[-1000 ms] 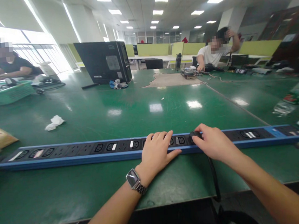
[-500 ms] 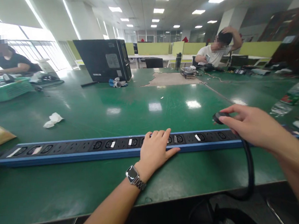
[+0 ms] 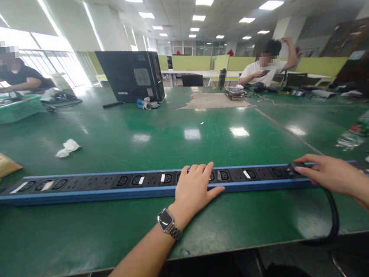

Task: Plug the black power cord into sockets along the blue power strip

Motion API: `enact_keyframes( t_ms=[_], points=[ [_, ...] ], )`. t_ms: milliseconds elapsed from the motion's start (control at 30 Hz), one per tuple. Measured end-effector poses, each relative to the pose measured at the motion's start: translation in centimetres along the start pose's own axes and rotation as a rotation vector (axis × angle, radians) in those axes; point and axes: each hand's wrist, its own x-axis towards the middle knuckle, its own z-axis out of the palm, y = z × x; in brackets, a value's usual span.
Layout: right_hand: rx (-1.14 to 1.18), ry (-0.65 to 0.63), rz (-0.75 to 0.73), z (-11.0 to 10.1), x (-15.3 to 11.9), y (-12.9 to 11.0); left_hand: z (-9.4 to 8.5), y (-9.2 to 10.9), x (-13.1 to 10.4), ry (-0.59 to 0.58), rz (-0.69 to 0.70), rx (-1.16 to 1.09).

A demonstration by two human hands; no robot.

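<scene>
A long blue-edged power strip with a row of black sockets lies lengthwise on the green table. My left hand rests across its middle, fingers lying over the top and thumb spread out along the front side; a few sockets are hidden under it. My right hand is closed on a black power plug, held between thumb and fingers at the strip's right part. From the plug a thick black cable loops down toward the table's front edge. Whether the plug's pins are inside a socket I cannot tell.
Crumpled tissue and a yellow packet lie at left, near a green basket. A black computer case stands farther back. A plastic bottle lies at right. Two people sit across the table.
My right hand has brought the plug down and to the right, from above the strip onto its right part. My left hand stays on the strip.
</scene>
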Motion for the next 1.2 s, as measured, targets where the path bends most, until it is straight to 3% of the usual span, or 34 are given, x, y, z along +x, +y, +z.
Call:
enact_keyframes(
  t_ms=[200,567,700,833,1033,1200],
  points=[
    [-0.043,-0.023,0.055,0.1,0.3,0.9,-0.3,0.3,-0.1,-0.012,-0.01,-0.006],
    [0.143,-0.092,-0.058,-0.3,2.4,2.7,-0.3,0.2,-0.1,-0.014,-0.011,-0.021],
    [0.186,-0.146,-0.074,-1.0,3.1,2.4,-0.2,0.2,-0.1,-0.005,-0.012,-0.012],
    [0.084,-0.201,0.023,-1.7,3.4,1.1,-0.2,0.2,-0.1,-0.001,-0.008,-0.005],
    [-0.098,-0.135,0.011,-1.5,2.7,-0.9,-0.2,0.1,0.0,-0.004,-0.003,0.0],
    [-0.146,-0.017,-0.101,0.1,0.8,0.5,-0.2,0.2,0.0,0.001,-0.003,-0.003]
  ],
)
